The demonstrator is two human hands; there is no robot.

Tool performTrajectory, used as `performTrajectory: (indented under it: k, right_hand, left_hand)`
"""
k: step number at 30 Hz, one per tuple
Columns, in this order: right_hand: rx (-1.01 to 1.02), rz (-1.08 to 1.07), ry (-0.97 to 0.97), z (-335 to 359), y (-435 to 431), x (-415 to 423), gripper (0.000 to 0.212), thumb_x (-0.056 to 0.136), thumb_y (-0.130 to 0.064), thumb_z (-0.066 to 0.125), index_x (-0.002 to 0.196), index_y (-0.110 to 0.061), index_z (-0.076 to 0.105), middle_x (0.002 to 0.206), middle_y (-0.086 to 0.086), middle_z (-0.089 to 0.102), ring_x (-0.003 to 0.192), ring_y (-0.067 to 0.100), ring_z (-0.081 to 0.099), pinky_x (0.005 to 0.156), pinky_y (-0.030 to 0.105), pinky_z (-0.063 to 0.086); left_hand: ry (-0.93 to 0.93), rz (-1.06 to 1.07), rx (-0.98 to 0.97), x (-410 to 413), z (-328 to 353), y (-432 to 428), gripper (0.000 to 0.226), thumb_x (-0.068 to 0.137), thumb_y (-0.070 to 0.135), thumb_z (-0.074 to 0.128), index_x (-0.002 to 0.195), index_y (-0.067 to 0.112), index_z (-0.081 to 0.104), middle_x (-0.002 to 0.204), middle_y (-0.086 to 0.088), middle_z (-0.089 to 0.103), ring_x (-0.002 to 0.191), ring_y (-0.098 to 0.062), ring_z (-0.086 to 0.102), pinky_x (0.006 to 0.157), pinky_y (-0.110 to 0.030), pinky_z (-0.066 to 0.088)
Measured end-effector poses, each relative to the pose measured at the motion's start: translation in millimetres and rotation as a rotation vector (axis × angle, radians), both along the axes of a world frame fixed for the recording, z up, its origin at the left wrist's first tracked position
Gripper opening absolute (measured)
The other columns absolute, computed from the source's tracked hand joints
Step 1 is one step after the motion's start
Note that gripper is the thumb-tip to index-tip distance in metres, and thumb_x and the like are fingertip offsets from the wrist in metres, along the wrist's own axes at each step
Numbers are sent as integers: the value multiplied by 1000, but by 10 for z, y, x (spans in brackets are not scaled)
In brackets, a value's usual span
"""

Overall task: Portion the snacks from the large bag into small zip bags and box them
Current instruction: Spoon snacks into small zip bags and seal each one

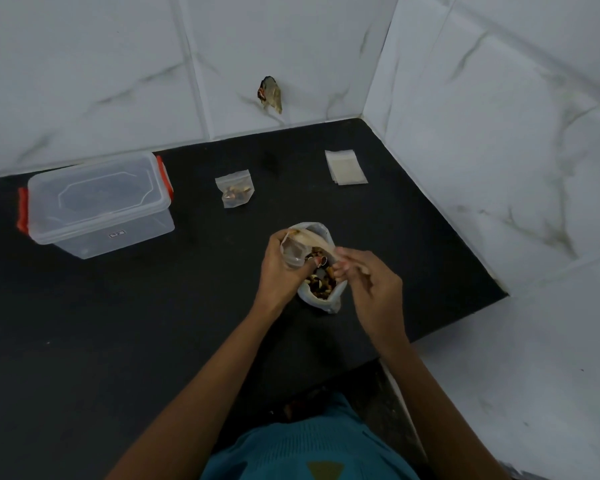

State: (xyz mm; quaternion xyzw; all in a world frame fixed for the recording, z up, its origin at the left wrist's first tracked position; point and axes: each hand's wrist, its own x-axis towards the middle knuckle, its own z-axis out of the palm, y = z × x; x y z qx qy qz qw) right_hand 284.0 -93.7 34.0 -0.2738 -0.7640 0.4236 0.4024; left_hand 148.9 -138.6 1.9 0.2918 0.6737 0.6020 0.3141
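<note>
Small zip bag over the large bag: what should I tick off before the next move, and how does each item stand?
1. Small zip bag held: ok, left hand grips it, right hand pinches its mouth.
2. Large bag open, snacks reachable: ok.
3. Small zip bag's fill: cannot tell, the hands cover it.
4. Box open for bags: not ok, lid on.
5. Filled zip bag boxed: not ok, it lies on the counter.
6. Empty zip bags in stock: ok, stacked on the counter.
</note>
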Motion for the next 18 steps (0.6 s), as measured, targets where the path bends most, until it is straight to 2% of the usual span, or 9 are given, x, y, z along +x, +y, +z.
performTrajectory:
  k: [3, 6, 9, 15, 18]
  right_hand:
    - [223, 99, -174, -115, -11, 3, 29, 87, -11, 47, 108, -2, 64, 100, 5, 63, 93, 10, 59, 81, 27, 51]
    - [331, 41, -198, -183, -21, 20, 27, 87, -8, 46, 106, 1, 64, 97, 14, 66, 92, 12, 57, 81, 25, 49]
    - [426, 42, -250, -199, -30, 15, 29, 86, -7, 45, 103, 5, 65, 94, 16, 69, 92, 13, 55, 82, 27, 46]
    - [323, 30, -204, -182, -44, 44, 30, 86, -6, 46, 109, 3, 63, 99, 15, 69, 91, 12, 60, 83, 20, 47]
    - [139, 3, -172, -148, -59, 23, 28, 88, -3, 50, 114, -4, 61, 101, 10, 69, 89, 6, 63, 77, 10, 48]
  left_hand:
    - [-41, -1, 3, -12, 20, -6, 48, 75, 6, 73, 110, 25, 45, 104, 12, 52, 96, 2, 52, 77, -10, 44]
    - [-32, 3, -1, -25, 17, -20, 48, 77, 3, 70, 113, 23, 45, 106, 11, 52, 97, 2, 52, 78, -11, 45]
    - [-27, 1, -10, -21, 28, -22, 49, 76, 0, 68, 114, 20, 46, 102, 12, 52, 94, 2, 53, 74, -6, 45]
    - [-20, -3, -3, -15, 33, -22, 50, 76, 0, 69, 112, 24, 45, 106, 11, 51, 101, -1, 52, 82, -15, 47]
    - [7, 4, -20, -28, 38, -22, 49, 76, 1, 69, 115, 21, 46, 108, 9, 51, 103, -2, 51, 88, -21, 47]
